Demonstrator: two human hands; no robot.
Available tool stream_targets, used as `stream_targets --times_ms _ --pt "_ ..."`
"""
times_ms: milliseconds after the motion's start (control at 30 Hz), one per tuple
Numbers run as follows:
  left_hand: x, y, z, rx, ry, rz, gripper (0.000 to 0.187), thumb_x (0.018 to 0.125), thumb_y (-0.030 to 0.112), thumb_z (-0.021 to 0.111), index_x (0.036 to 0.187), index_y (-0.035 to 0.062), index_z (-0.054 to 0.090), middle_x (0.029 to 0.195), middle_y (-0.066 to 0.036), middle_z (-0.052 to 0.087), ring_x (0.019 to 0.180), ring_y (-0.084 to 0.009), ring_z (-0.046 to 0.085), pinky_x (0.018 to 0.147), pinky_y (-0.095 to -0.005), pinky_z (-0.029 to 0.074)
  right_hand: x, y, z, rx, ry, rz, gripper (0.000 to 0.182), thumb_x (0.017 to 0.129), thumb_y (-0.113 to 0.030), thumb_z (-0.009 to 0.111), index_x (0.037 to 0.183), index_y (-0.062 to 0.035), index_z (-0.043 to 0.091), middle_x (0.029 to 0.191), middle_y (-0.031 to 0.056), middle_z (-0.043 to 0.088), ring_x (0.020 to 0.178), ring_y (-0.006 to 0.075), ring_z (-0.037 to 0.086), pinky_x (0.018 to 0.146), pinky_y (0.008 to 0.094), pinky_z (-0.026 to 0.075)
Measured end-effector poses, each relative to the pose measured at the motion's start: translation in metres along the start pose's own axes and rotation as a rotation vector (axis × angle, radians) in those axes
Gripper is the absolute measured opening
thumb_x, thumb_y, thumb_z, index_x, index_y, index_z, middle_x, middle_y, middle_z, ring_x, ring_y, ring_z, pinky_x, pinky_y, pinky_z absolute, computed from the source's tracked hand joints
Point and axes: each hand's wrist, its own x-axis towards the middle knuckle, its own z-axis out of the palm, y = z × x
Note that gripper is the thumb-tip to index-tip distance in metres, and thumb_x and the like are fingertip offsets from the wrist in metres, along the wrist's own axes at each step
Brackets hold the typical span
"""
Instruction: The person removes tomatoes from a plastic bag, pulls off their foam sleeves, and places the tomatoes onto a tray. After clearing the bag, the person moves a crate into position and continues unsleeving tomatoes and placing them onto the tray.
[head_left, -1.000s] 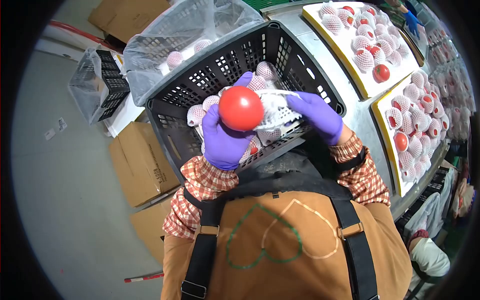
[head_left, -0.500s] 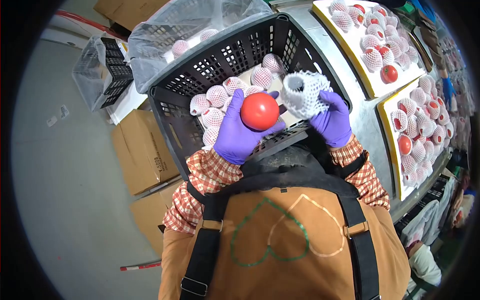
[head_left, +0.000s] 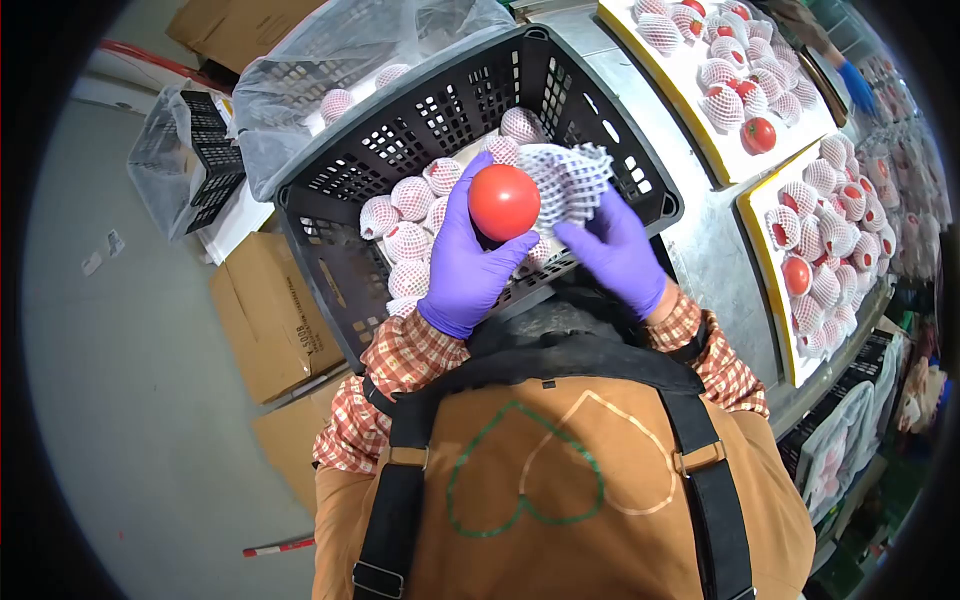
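A bare red tomato (head_left: pixel 504 202) is held in my left hand (head_left: pixel 462 262), gloved in purple, over the black crate (head_left: pixel 345 165). My right hand (head_left: pixel 618 250), in a matching glove, grips a white foam net sleeve (head_left: pixel 566 182) just right of the tomato. The sleeve's near side touches or overlaps the tomato's right edge; which one is hard to tell. Below both hands, net-wrapped tomatoes (head_left: pixel 407 241) lie in rows inside the crate.
Two yellow-edged trays of netted tomatoes (head_left: pixel 716 165) (head_left: pixel 778 290) rest on the metal table (head_left: pixel 700 240) at right. A plastic-lined crate (head_left: pixel 270 115) stands behind mine. Cardboard boxes (head_left: pixel 270 320) are at left. Another person's blue-gloved hand (head_left: pixel 857 88) shows top right.
The sleeve has moved left and down against the tomato, and its opening no longer faces me. My right hand has shifted left with it. The surroundings have slid slightly left in view.
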Motion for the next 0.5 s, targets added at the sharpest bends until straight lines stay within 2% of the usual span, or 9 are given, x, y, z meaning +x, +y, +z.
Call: stream_targets --times_ms 67,100,167,200,267,300,367,433,500 --pt "0.002 -0.004 0.001 0.109 -0.016 0.093 0.084 0.075 -0.002 0.072 0.144 0.0005 0.024 0.135 -0.014 0.042 0.121 -0.0228 0.048 0.102 -0.0331 0.041 0.001 -0.001 0.014 -0.041 -0.019 -0.075 0.071 0.081 -0.016 0.073 0.138 0.0015 0.036 0.133 0.0119 0.048 0.122 0.0176 0.047 0.104 0.0324 0.036" --pt "0.004 -0.004 0.003 0.221 -0.025 0.184 0.086 0.074 -0.003 0.072 0.145 0.0007 0.024 0.136 -0.015 0.041 0.123 -0.0236 0.047 0.102 -0.0336 0.041 0.003 0.002 0.016 -0.104 0.012 -0.113 0.071 0.081 -0.016 0.074 0.138 0.001 0.036 0.131 0.0116 0.049 0.121 0.0189 0.049 0.104 0.0323 0.036" --pt "0.002 0.003 0.004 0.272 -0.059 0.103 0.084 0.073 -0.004 0.069 0.145 0.0009 0.024 0.139 -0.017 0.04 0.128 -0.0251 0.043 0.103 -0.0344 0.039 0.006 0.001 0.019 -0.054 0.004 -0.134 0.07 0.081 -0.015 0.074 0.137 0.0009 0.037 0.131 0.0115 0.049 0.12 0.0182 0.049 0.103 0.0313 0.037" --pt "0.002 0.004 0.004 0.404 -0.084 0.218 0.081 0.074 -0.005 0.065 0.145 0.001 0.026 0.14 -0.017 0.04 0.128 -0.0247 0.043 0.104 -0.0345 0.039 0.005 -0.002 0.018 -0.058 0.01 -0.136 0.07 0.081 -0.015 0.074 0.137 0.0009 0.037 0.131 0.0115 0.049 0.12 0.0182 0.049 0.103 0.0313 0.037" --pt "0.001 0.011 0.009 0.594 -0.063 0.369 0.068 0.078 -0.005 0.055 0.142 -0.0013 0.032 0.138 -0.018 0.043 0.124 -0.0232 0.046 0.103 -0.033 0.037 0.004 -0.01 0.015 0.272 0.03 0.144 0.061 0.087 -0.021 0.067 0.137 -0.0001 0.038 0.131 0.0124 0.049 0.12 0.0193 0.05 0.103 0.0321 0.04" --pt "0.0 0.012 0.009 0.589 -0.064 0.376 0.068 0.078 -0.005 0.055 0.142 -0.0013 0.032 0.138 -0.018 0.043 0.124 -0.0232 0.046 0.103 -0.033 0.037 0.003 -0.008 0.01 0.266 0.033 0.14 0.061 0.087 -0.021 0.067 0.137 -0.0001 0.038 0.131 0.0124 0.049 0.12 0.0193 0.05 0.103 0.0321 0.04" --pt "-0.001 0.015 0.003 0.424 -0.024 0.301 0.061 0.08 -0.006 0.051 0.139 -0.004 0.035 0.133 -0.018 0.048 0.114 -0.0187 0.052 0.099 -0.0301 0.039 -0.002 0.0 -0.002 0.944 0.078 0.305 0.055 0.093 -0.031 0.059 0.136 -0.0015 0.039 0.131 0.0138 0.049 0.121 0.0219 0.051 0.103 0.034 0.042" --pt "-0.001 0.013 0.001 0.182 0.109 0.206 0.057 0.082 -0.008 0.048 0.138 -0.0031 0.038 0.123 -0.013 0.054 0.097 -0.0117 0.055 0.088 -0.0262 0.043 0.001 0.006 -0.009 1.271 0.027 0.332 0.062 0.095 -0.044 0.05 0.139 -0.0022 0.035 0.137 0.0172 0.046 0.124 0.0262 0.048 0.105 0.0395 0.041" --pt "0.003 0.018 -0.003 0.024 0.133 -0.073 0.052 0.091 0.002 0.044 0.142 0.0005 0.034 0.129 -0.013 0.05 0.072 -0.0037 0.049 0.071 -0.0182 0.045 -0.002 0.005 -0.015 1.382 0.0 0.349 0.067 0.095 -0.049 0.046 0.141 -0.0021 0.033 0.142 0.0198 0.04 0.129 0.03 0.043 0.109 0.0458 0.035"
